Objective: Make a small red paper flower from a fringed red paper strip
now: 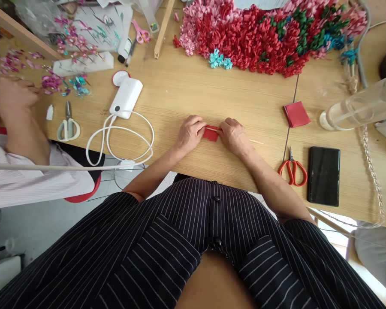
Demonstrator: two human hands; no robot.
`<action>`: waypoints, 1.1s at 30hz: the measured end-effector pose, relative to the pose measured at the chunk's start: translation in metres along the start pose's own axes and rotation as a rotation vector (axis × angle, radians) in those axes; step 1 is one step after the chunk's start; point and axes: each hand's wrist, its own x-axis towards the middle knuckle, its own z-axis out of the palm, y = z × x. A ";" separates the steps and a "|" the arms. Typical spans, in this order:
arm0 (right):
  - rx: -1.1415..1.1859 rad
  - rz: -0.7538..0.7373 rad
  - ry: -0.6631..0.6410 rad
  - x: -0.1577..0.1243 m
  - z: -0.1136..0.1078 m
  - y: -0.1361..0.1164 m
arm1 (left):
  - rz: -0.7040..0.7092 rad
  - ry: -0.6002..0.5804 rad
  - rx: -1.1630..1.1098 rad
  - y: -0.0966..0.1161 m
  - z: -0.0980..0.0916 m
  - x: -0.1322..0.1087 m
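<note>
My left hand [190,133] and my right hand [234,136] meet at the middle of the wooden table [176,98]. Between them they pinch a small piece of red paper [211,134]. A thin wooden stick [256,141] runs through both hands' grip, and its far end pokes out past my right hand. The fingers cover part of the paper, so I cannot tell whether it is wrapped on the stick.
A stack of red paper squares [297,114] and red-handled scissors [292,168] lie to the right, beside a black phone [323,176]. A mass of red and pink paper flowers [260,36] fills the far edge. A white power bank [126,98] with a cable lies left. A co-worker's hand [15,94] works among pink paper pieces at far left.
</note>
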 end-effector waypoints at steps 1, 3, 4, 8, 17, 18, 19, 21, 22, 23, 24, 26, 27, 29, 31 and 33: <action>0.000 -0.003 0.002 0.000 0.000 0.000 | 0.004 -0.003 0.004 0.000 0.000 0.000; 0.007 -0.016 0.011 0.000 -0.001 0.000 | -0.009 -0.009 0.010 0.001 0.000 0.001; 0.009 -0.022 0.014 0.000 -0.001 0.000 | -0.023 -0.011 0.013 0.001 0.000 0.001; 0.003 -0.026 0.017 -0.001 0.000 0.001 | -0.023 -0.020 0.023 0.002 0.000 0.001; -0.009 -0.016 0.012 -0.002 -0.004 -0.001 | 0.006 -0.023 -0.002 -0.001 -0.001 -0.001; -0.006 -0.017 0.018 -0.002 -0.004 -0.001 | 0.003 -0.020 -0.012 -0.002 -0.001 0.000; -0.003 -0.018 0.025 -0.002 -0.004 -0.001 | 0.000 -0.019 -0.023 -0.004 0.000 0.001; 0.002 -0.018 0.034 -0.002 -0.002 0.000 | -0.006 -0.028 -0.043 -0.007 0.000 0.003; 0.003 -0.017 0.037 -0.001 -0.001 0.000 | -0.009 -0.036 -0.054 -0.008 -0.001 0.004; 0.004 -0.017 0.039 -0.001 0.000 0.001 | -0.011 -0.046 -0.064 -0.009 -0.001 0.006; 0.006 -0.017 0.044 0.000 0.001 0.002 | -0.013 -0.055 -0.073 -0.010 -0.002 0.006; 0.011 -0.018 0.059 0.001 0.004 0.004 | -0.014 -0.072 -0.085 -0.012 -0.004 0.007; 0.015 -0.020 0.069 0.002 0.005 0.004 | -0.011 -0.077 -0.088 -0.013 -0.004 0.008; 0.024 -0.024 0.078 0.003 0.005 0.004 | -0.001 -0.079 -0.095 -0.016 -0.005 0.008; 0.024 -0.014 0.068 0.003 0.002 0.002 | 0.006 -0.074 -0.105 -0.018 -0.005 0.009; 0.009 0.015 0.036 0.003 -0.002 -0.001 | 0.004 -0.059 -0.120 -0.019 -0.004 0.010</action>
